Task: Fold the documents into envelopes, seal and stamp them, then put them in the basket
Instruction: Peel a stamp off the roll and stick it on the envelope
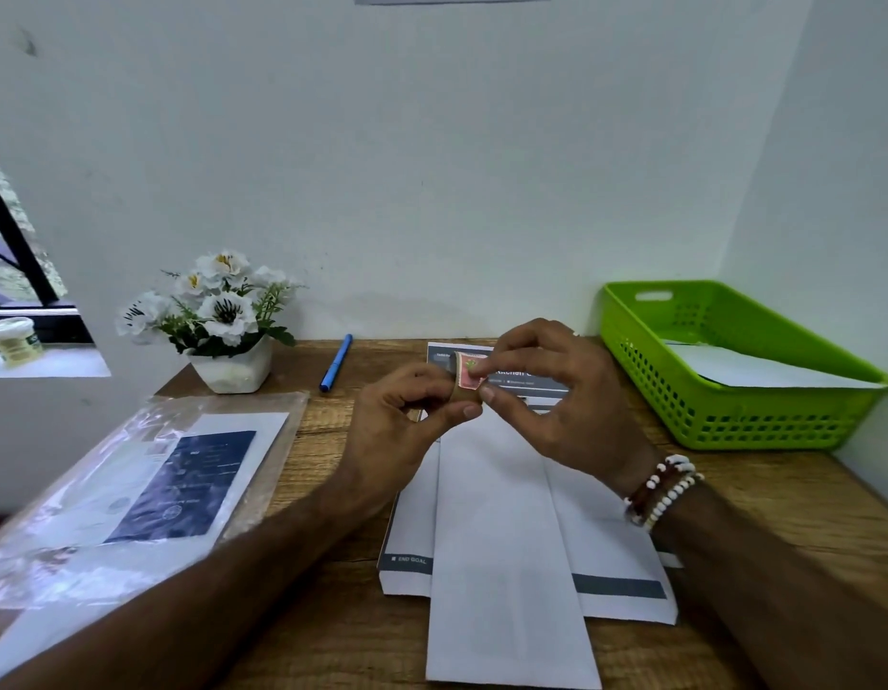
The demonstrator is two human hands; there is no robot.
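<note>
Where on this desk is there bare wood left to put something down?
Front right, between green basket and envelope. A strip between plastic sleeve and envelope. Crowded centre: papers, left hand, right hand.

Bare table point(780, 473) runs along the right edge, nearer than the green basket point(760, 415) filling the far right corner. A narrow bare strip separates the plastic sleeve point(133, 440) at the left edge from the envelopes point(492, 515) mid-table. A flower pot point(233, 371) and pen point(336, 363) block the far edge's left part.
</note>
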